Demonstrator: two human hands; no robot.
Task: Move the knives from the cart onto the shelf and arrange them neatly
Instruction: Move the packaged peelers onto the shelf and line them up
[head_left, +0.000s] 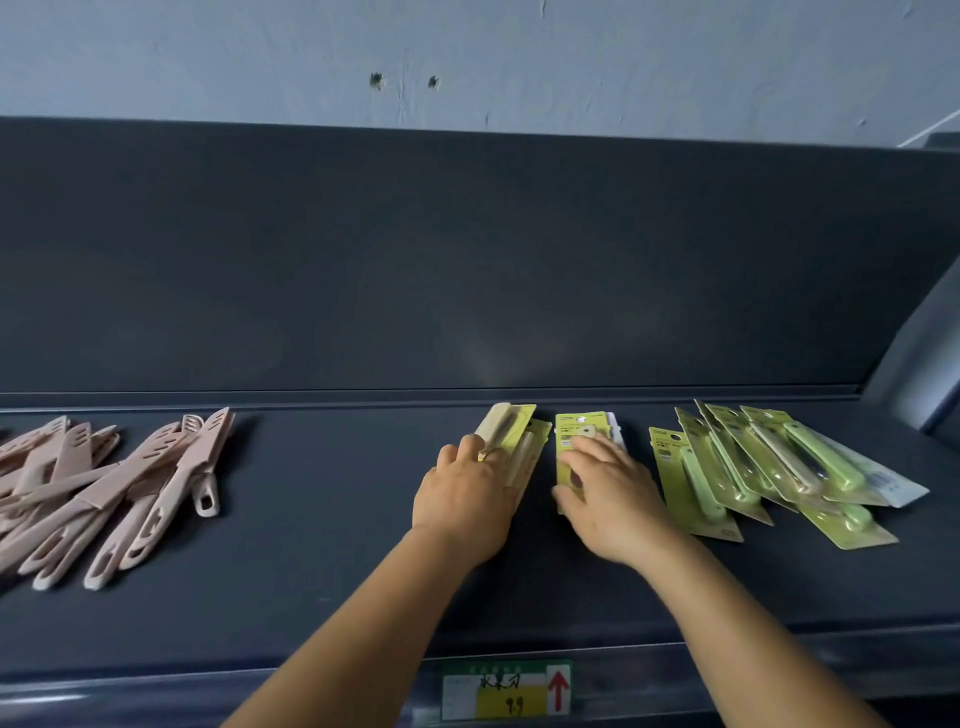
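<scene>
On the left of the dark, matte shelf (322, 519) lay a loose heap of pink knives (104, 483), smooth plastic with slotted sheaths and loop-ended handles, crossing one another at all angles. Toward the middle, the left hand (462, 499) rested on a small stack of carded knives (511, 447), fingers curled over its near edge, a pale handle showing on the yellow-green backing. Just beside it, the right hand (605, 493) pressed nearly flat, fingers spread, on a second carded pack (576, 431). Farther right, a fan of green-handled blister packs (769, 467) overlapped untidily, glossy plastic over card. The arranging step seemed in hand; next, I judged, the two stacks wanted squaring side by side, then the fanned packs gathering in.
</scene>
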